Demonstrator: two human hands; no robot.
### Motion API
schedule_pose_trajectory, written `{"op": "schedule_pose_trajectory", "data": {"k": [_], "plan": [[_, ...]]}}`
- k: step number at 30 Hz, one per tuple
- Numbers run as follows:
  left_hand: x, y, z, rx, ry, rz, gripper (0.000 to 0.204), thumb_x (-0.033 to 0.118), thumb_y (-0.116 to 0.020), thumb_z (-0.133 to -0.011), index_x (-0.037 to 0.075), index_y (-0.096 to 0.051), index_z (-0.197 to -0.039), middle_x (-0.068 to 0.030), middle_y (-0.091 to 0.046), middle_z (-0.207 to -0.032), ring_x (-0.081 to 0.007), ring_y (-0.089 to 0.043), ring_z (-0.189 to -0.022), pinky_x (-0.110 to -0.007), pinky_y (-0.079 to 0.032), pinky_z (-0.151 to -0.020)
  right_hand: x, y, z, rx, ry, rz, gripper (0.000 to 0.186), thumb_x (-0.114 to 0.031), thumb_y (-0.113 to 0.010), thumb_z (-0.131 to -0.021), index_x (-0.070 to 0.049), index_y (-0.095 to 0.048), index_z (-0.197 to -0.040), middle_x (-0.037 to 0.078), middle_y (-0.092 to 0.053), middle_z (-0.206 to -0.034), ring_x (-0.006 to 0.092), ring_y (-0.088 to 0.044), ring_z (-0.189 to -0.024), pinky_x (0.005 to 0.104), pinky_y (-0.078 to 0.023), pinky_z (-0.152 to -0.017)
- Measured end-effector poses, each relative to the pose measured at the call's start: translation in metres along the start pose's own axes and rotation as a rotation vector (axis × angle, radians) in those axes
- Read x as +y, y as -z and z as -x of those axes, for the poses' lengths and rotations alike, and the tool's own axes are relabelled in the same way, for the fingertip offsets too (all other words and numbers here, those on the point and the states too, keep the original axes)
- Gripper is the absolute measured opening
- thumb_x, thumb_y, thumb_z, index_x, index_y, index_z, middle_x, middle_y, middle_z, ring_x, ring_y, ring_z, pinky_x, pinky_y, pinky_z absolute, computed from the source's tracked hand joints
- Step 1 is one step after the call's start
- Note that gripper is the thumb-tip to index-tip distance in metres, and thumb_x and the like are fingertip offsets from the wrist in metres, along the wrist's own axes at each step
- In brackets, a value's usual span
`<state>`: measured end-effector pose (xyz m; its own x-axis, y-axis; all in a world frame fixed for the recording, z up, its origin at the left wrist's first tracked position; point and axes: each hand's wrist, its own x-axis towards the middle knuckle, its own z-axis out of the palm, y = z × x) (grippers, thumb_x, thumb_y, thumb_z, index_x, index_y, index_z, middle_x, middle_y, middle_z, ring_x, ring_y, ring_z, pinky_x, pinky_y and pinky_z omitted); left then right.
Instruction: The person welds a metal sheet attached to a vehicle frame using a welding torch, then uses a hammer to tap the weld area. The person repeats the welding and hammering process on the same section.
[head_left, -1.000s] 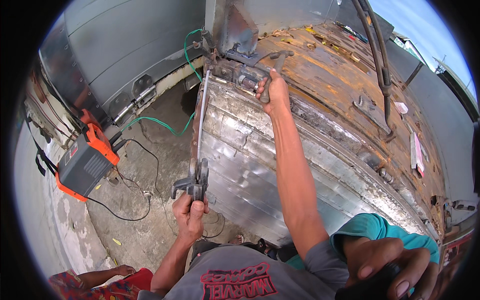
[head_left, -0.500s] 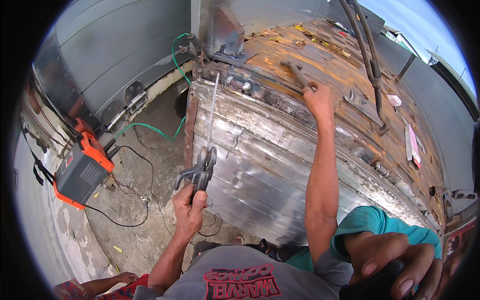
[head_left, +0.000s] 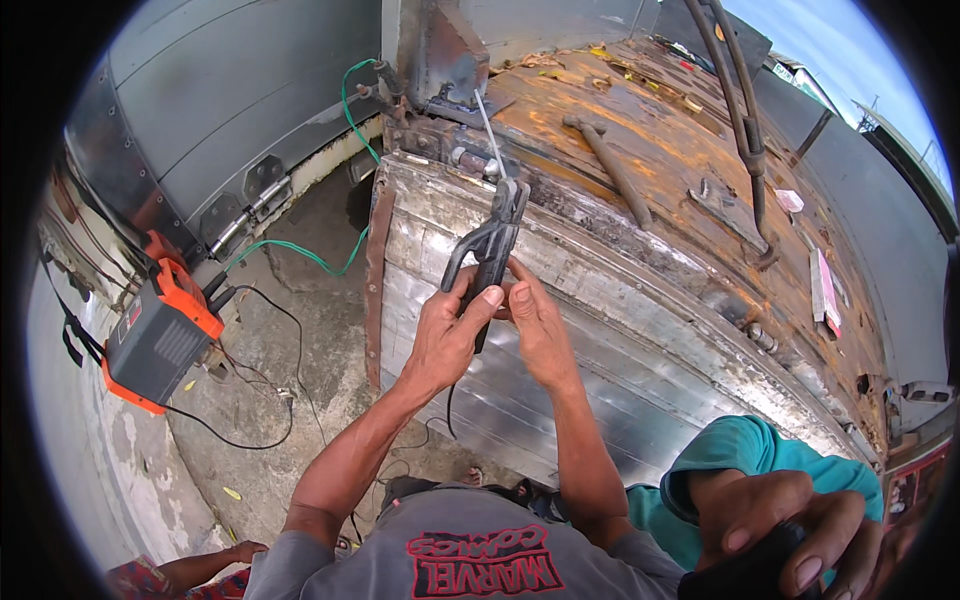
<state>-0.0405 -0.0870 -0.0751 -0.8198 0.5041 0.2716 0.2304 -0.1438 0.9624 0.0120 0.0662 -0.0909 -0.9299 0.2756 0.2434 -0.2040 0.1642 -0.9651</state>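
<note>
My left hand point(head_left: 447, 335) is wrapped round the handle of a black welding electrode holder point(head_left: 493, 238). A thin pale welding rod point(head_left: 488, 128) sticks up from its jaws, the tip near the base of the upright steel post point(head_left: 457, 65). From the other side, my right hand point(head_left: 538, 325) closes on the same handle, with some fingertips hidden behind it. A rusty hammer point(head_left: 607, 168) lies on the brown, rusted metal bed point(head_left: 655, 140), beyond both hands.
On the left stands an orange and grey welding machine point(head_left: 165, 335) with cables; a green cable point(head_left: 300, 248) runs toward the post. A long bar tool point(head_left: 752, 150) rests on the bed. At lower right, another person's hand point(head_left: 770, 520) holds something black. Another person's arm point(head_left: 215, 567) shows at lower left.
My right hand has let go of the hammer, which now lies on the bed, and come to the electrode holder. My left hand has moved the holder up and right.
</note>
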Motion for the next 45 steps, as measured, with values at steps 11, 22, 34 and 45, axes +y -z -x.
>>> {"op": "schedule_pose_trajectory", "data": {"k": [11, 22, 34, 45], "plan": [[-0.007, -0.002, -0.096, -0.289, -0.084, -0.285, 0.05, 0.045, -0.059, -0.11, 0.002, -0.071, -0.135, -0.0116, -0.052, -0.143, -0.0262, -0.051, -0.13, -0.037, -0.047, -0.106, -0.033, 0.01, -0.045, 0.186, 0.091, 0.029, 0.104, -0.074, -0.052, -0.102, -0.006, -0.016, -0.171, 0.017, -0.07, -0.116, 0.0214, -0.069, -0.087, 0.0342, -0.055, -0.067], [-0.017, 0.004, -0.129, -0.227, -0.171, -0.222, 0.03, 0.025, -0.062, -0.104, 0.001, -0.076, -0.116, -0.0147, -0.066, -0.126, -0.0338, -0.064, -0.113, -0.041, -0.05, -0.099, -0.03, 0.014, -0.102, 0.261, 0.174, 0.135, 0.1, -0.053, -0.081, -0.091, -0.001, -0.036, -0.163, 0.021, -0.069, -0.129, 0.0282, -0.07, -0.113, 0.0401, -0.053, -0.102], [-0.031, -0.013, -0.13, 0.383, -0.166, -0.515, 0.056, 0.036, -0.081, -0.088, -0.006, -0.072, -0.125, -0.0263, -0.056, -0.135, -0.0394, -0.054, -0.13, -0.048, -0.043, -0.11, -0.036, 0.013, -0.136, 0.301, 0.146, 0.41, 0.104, -0.053, -0.081, -0.088, 0.001, -0.037, -0.164, 0.026, -0.075, -0.119, 0.0368, -0.075, -0.108, 0.0414, -0.055, -0.097], [-0.058, -0.002, -0.14, 0.393, 0.033, -0.359, 0.061, 0.034, -0.084, -0.084, -0.012, -0.067, -0.12, -0.0219, -0.065, -0.112, -0.0267, -0.064, -0.102, -0.039, -0.053, -0.087, -0.037, 0.006, -0.131, 0.274, 0.129, 0.432, 0.103, -0.052, -0.081, -0.088, 0.005, -0.038, -0.162, 0.028, -0.075, -0.118, 0.0388, -0.074, -0.113, 0.0419, -0.054, -0.1]]}}
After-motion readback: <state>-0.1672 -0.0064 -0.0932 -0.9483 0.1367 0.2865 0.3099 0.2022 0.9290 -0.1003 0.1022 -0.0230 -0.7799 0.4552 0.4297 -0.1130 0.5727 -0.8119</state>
